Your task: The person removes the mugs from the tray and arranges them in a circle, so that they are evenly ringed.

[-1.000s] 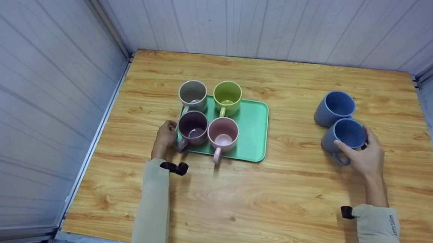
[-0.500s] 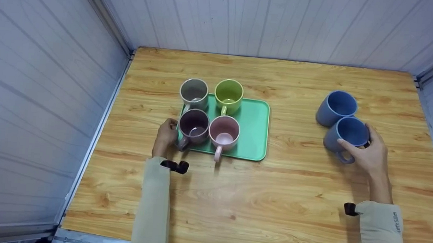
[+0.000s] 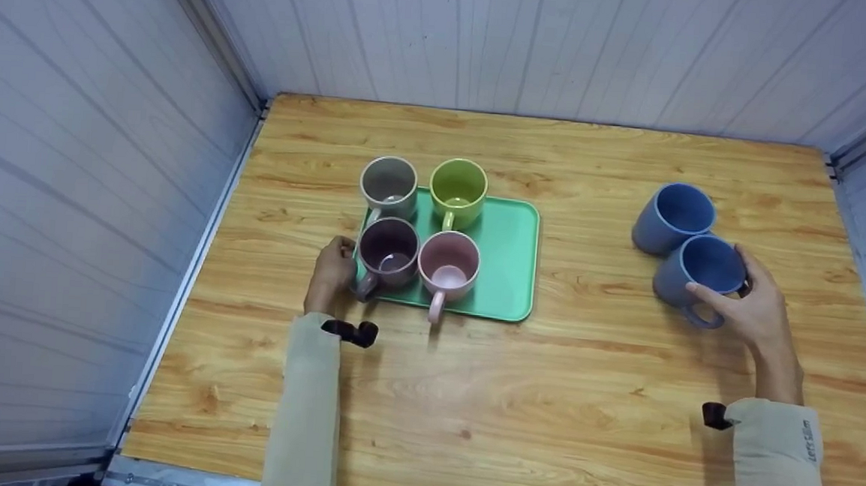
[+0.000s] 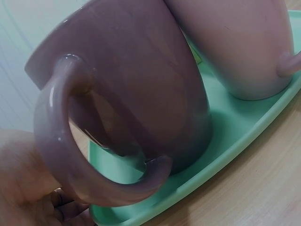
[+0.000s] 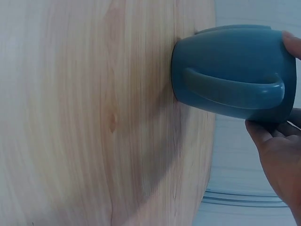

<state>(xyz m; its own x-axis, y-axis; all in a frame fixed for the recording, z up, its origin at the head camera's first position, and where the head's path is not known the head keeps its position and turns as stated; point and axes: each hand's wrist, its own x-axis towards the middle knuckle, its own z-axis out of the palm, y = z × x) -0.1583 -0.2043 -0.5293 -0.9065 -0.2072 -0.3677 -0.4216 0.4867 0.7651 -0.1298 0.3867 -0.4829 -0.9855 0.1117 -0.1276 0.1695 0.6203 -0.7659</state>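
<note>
My right hand (image 3: 756,304) grips a blue mug (image 3: 675,280) near its rim, thumb on the near side and fingers round the far side. In the right wrist view that mug (image 5: 230,73) stands upright or nearly so, its handle towards the camera. A second blue mug (image 3: 656,226) is just behind it. At the left, my left hand (image 3: 332,271) holds the left edge of a green tray (image 3: 507,262) with curled fingers, beside a dark purple mug (image 3: 387,259). In the left wrist view the purple mug's handle (image 4: 49,127) partly hides the fingers (image 4: 70,209).
Three other mugs stand on the tray: a pink mug (image 3: 448,266), a yellow-green mug (image 3: 457,192) and a grey mug (image 3: 389,184). Wood-grain tabletop (image 3: 468,410) lies between tray and blue mugs. White panels (image 3: 490,44) enclose the table at the back and sides.
My right hand and the blue mug in it have shifted slightly right. The left hand stays at the tray's edge, and the mugs on the tray keep their places.
</note>
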